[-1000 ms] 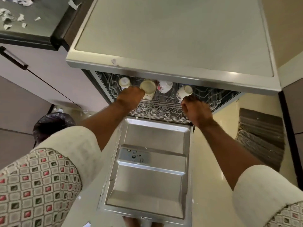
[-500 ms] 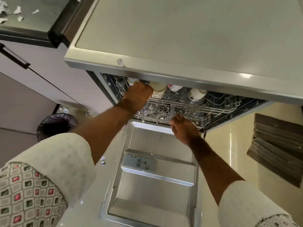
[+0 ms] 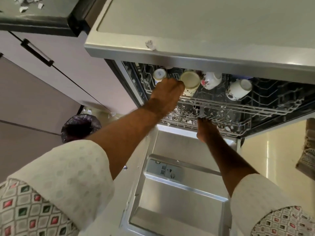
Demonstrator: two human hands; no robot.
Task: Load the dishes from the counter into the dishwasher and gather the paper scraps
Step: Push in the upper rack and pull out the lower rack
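curled tight, the left hand (image 3: 166,94) presses against the near side of the cream cup (image 3: 190,81) in the top rack (image 3: 221,107); whether its fingers clasp the cup or a wire behind it i cannot tell, since the back of the hand hides them; likely it is seating the cup base-up so that it drains; the right hand (image 3: 207,129) reaches lower, fingertips on the front wire of the low rack (image 3: 238,132); hooked round it or merely resting, i cannot tell; probably it steadies that rack over the open door (image 3: 179,210); four cups stand in a row in the top rack, bases toward the camera; a small white cup (image 3: 159,74) at the left, the cream one next, then two flowered cups (image 3: 211,80) lying aslant; glazed, smooth, apt to slip between the wires; white scraps (image 3: 23,7) lie on the dark counter (image 3: 42,19), one on the dishwasher's top edge, more strewn in the low rack and on the floor near the bin (image 3: 80,126); the gathering looks barely begun.
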